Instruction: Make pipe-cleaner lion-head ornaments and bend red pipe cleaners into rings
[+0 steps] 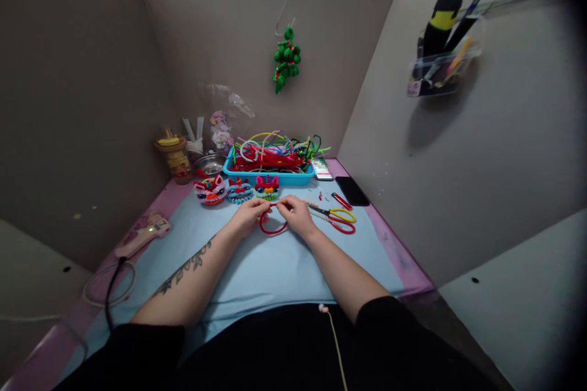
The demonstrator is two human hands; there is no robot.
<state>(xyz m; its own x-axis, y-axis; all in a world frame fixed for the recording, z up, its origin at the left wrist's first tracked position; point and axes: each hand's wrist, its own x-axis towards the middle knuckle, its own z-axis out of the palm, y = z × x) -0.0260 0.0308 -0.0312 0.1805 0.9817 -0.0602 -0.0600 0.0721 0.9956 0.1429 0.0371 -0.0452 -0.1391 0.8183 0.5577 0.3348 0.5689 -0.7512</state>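
Between my two hands is a red pipe cleaner [274, 233], bent in a loop that hangs below my fingers. My left hand [250, 215] pinches it on one side. On the other side my right hand [296, 214] pinches it too, the fingertips of both hands close together. Just beyond my hands stand three pipe-cleaner animal heads: a pink and red one [211, 190], a blue one [239, 191] and a red one with green [266, 187]. Scissors [337, 215] with yellow and red handles lie right of my right hand.
A blue tray [275, 179] heaped with coloured pipe cleaners stands at the back. Right of it lie a black phone [352, 190] and a red cutter [342, 201]. A pink glue gun [144, 236] with a cord lies left, near a metal bowl [211, 164]. Grey partitions [206, 43] enclose the table.
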